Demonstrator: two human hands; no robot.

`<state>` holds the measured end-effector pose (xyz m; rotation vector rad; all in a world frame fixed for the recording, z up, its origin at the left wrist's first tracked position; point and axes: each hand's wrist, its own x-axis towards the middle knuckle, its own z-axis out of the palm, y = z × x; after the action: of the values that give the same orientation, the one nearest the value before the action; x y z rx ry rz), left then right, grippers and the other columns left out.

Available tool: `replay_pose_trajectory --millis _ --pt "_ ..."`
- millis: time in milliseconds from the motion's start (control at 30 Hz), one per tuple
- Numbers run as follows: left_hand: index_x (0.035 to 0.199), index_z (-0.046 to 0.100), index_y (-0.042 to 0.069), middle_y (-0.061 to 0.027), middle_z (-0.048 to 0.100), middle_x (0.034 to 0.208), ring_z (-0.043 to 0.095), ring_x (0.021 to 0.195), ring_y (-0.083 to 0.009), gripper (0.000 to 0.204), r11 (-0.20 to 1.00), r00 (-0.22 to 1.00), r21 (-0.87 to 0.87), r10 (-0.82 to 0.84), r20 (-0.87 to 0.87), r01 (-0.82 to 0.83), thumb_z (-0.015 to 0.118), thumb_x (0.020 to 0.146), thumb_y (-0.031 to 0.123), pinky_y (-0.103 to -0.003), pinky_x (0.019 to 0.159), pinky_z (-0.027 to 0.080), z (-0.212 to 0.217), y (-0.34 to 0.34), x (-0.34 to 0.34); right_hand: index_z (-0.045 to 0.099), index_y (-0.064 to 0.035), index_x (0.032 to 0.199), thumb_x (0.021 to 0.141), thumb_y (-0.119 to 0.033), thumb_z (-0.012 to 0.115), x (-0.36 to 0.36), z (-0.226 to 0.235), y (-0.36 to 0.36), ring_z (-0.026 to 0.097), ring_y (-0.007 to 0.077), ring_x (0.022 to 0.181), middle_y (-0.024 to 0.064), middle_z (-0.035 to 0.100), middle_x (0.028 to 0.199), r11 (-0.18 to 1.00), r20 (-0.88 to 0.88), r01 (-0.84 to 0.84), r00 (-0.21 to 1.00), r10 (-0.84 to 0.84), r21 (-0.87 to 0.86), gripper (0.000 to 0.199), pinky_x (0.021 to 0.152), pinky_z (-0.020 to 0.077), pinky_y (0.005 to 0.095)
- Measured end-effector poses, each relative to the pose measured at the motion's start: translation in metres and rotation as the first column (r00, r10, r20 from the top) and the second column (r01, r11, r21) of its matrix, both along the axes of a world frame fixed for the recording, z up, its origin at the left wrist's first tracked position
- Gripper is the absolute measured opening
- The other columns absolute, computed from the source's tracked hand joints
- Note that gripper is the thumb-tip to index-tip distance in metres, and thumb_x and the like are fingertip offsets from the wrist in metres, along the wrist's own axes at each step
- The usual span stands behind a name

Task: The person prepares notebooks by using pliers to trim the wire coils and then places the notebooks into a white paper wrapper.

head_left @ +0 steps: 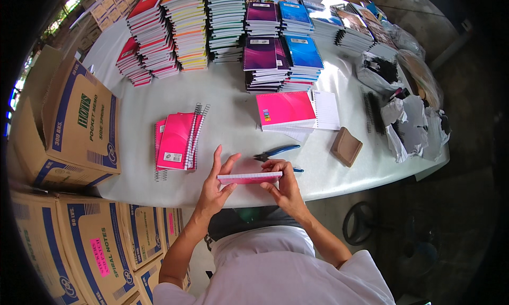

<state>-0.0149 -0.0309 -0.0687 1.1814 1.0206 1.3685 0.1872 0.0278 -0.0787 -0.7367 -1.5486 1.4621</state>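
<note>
Table: we stand at the near edge of the white table (222,90).
Stock: along its far side we have notebook stacks (265,55).
Carton: we see an open brown box (79,114) at left.
Grip: our left hand (213,188) and right hand (285,187) pinch a pink notebook (249,180) between thumbs and fingers, one at each end.
Notebook: we hold it edge-on, above the table's near edge.
Pliers: our blue-handled pliers (283,149) lie just beyond the right hand.

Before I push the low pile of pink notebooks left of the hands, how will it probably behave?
The pile will probably slide rather than tip, lying low and flat. It may shift apart, being unevenly stacked. The wire coils could snag where they protrude.
</note>
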Motion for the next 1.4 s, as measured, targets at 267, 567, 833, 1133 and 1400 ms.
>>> replay_pose_trajectory --millis 267,567,833,1133,1400 --pt "0.155 0.02 0.009 -0.0198 0.035 0.154 0.029 0.144 -0.0384 0.082 0.914 0.549 0.404 0.36 -0.754 -0.045 0.066 0.091 0.033 -0.052 0.115 0.021 0.051 0.01 0.021 0.04 -0.0026 0.107 0.086 0.011 0.062 -0.002 -0.012 -0.005 0.054 0.0245 0.104 0.0162 0.048 0.122 0.999 0.114 0.05 0.992 -0.049 -0.011 0.033 0.095 0.043 0.0334" --pt "0.135 0.055 0.01 -0.0066 0.064 0.128 0.066 0.106 -0.0371 0.05 0.952 0.274 0.227 0.167 -0.947 0.205 0.068 0.088 0.025 -0.044 0.092 0.051 0.055 0.034 0.045 0.063 -0.0007 0.103 0.076 0.011 0.064 0.119 0.045 0.146 0.06 0.0187 0.09 0.0098 0.064 0.094 0.768 0.339 0.257 0.784 -0.521 0.586 0.03 0.076 0.0496 0.0306" --pt "0.139 0.051 0.014 -0.0068 0.064 0.128 0.062 0.115 -0.0343 0.057 0.965 0.287 0.173 0.112 -0.951 0.195 0.07 0.086 0.024 -0.049 0.097 0.049 0.058 0.037 0.05 0.065 -0.006 0.091 0.083 -0.016 0.062 0.229 -0.021 0.32 0.063 0.0354 0.095 0.0156 0.064 0.099 0.487 0.52 0.204 -0.161 -0.839 0.849 0.013 0.084 0.0485 0.052" --pt "0.138 0.053 0.014 -0.0078 0.065 0.127 0.061 0.117 -0.034 0.058 0.965 0.235 0.195 0.15 -0.96 0.178 0.07 0.085 0.03 -0.051 0.101 0.044 0.055 0.038 0.05 0.065 -0.0049 0.091 0.087 -0.017 0.063 0.232 0.017 0.304 0.064 0.0386 0.09 0.0186 0.065 0.094 0.537 0.542 0.355 0.097 -0.835 0.765 0.013 0.079 0.0489 0.0483" --pt "0.138 0.055 0.018 -0.0083 0.066 0.125 0.057 0.119 -0.0376 0.054 0.961 0.201 0.234 0.202 -0.958 0.148 0.067 0.088 0.035 -0.058 0.106 0.034 0.056 0.038 0.051 0.068 -0.0046 0.105 0.088 -0.002 0.062 0.15 0.085 0.168 0.063 0.0232 0.079 0.0105 0.064 0.09 0.782 0.485 0.078 0.745 -0.458 0.618 0.019 0.069 0.0504 0.0343"
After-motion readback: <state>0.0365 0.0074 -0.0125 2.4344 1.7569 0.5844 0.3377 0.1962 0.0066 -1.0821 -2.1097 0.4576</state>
